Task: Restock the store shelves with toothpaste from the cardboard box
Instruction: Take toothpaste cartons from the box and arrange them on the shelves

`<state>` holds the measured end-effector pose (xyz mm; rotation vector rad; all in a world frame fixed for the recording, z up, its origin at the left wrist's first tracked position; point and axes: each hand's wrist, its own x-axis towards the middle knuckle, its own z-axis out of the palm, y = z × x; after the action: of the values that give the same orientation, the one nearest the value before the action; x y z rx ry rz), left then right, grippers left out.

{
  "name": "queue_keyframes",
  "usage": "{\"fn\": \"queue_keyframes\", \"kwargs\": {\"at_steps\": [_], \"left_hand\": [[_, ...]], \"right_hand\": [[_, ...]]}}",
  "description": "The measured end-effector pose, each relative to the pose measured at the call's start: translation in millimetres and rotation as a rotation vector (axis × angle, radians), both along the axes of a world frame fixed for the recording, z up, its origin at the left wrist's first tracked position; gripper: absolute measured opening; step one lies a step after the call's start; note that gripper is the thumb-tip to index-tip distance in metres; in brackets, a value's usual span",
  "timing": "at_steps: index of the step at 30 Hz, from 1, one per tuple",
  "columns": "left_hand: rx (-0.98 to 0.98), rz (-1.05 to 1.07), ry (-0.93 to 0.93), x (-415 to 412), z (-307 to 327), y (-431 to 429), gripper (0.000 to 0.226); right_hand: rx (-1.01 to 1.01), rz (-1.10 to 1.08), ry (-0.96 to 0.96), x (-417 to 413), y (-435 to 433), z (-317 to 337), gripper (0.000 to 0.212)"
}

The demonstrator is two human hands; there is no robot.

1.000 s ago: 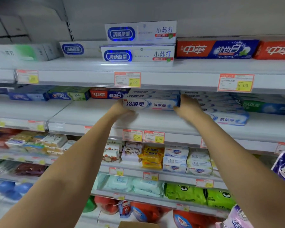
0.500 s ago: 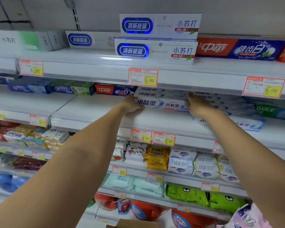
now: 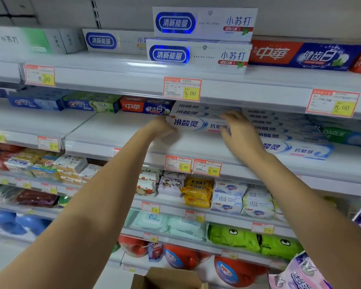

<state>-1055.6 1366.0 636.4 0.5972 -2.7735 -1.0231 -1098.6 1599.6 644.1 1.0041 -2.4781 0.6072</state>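
**A:** Head view: stock position?

**B:** Toothpaste stack [image 3: 191,123]: white-and-blue cartons marked 冷酸灵 and 抗敏感, several high, standing on the middle shelf [image 3: 113,132] towards the back. The left hand [image 3: 161,128] is against its left end with the fingers hidden, so I cannot tell whether it clasps or pushes. The right hand [image 3: 238,130] is laid on the front of the stack, fingers spread, gripping nothing.

**A:** Progress?

**B:** Judged partway. This stack is on the shelf and looks to be getting squared up. A neighbouring row [image 3: 300,150] of the same brand sits just to its right. The cardboard box [image 3: 167,278] is at the bottom edge with its contents out of sight, so the remainder is unknown.

**A:** Other labels?

**B:** Shelf above: baking-soda cartons [image 3: 198,56], 清新能量 / 小苏打, and red-and-blue cartons [image 3: 300,55], 中華. Middle shelf, left: Crest cartons [image 3: 38,103]. Price tags: 5.00 [image 3: 182,89], 6.00 [image 3: 206,167].
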Motion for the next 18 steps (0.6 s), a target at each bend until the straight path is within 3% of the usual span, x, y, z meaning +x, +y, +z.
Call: {"fn": "queue_keyframes", "kwargs": {"at_steps": [2, 5, 7, 10, 13, 16, 18], "left_hand": [[-0.042, 0.093, 0.188, 29.8, -2.9, 6.1, 0.047], [0.047, 0.098, 0.571, 94.3, -25.9, 28.4, 0.021], [0.135, 0.064, 0.604, 135.0, -54.3, 39.3, 0.026], [0.22, 0.035, 0.407, 180.8, -122.2, 38.2, 0.031], [0.326, 0.106, 0.152, 212.7, -201.2, 23.7, 0.031], [0.385, 0.163, -0.042, 245.7, -276.2, 10.6, 0.029], [0.412, 0.207, -0.178, 267.0, -325.8, 4.0, 0.026]], "right_hand": [[-0.065, 0.117, -0.009, 37.7, -1.4, -8.6, 0.017], [0.034, 0.218, -0.075, 88.5, -6.8, -37.7, 0.04], [0.115, 0.28, -0.088, 113.7, -11.5, -69.8, 0.048], [0.345, 0.312, -0.326, 145.2, -17.4, -136.1, 0.04], [0.479, 0.328, -0.605, 169.6, -23.4, -207.9, 0.004], [0.565, 0.278, -0.805, 188.2, -33.0, -280.6, 0.039], [0.621, 0.187, -0.887, 195.0, -35.7, -329.2, 0.045]]}}
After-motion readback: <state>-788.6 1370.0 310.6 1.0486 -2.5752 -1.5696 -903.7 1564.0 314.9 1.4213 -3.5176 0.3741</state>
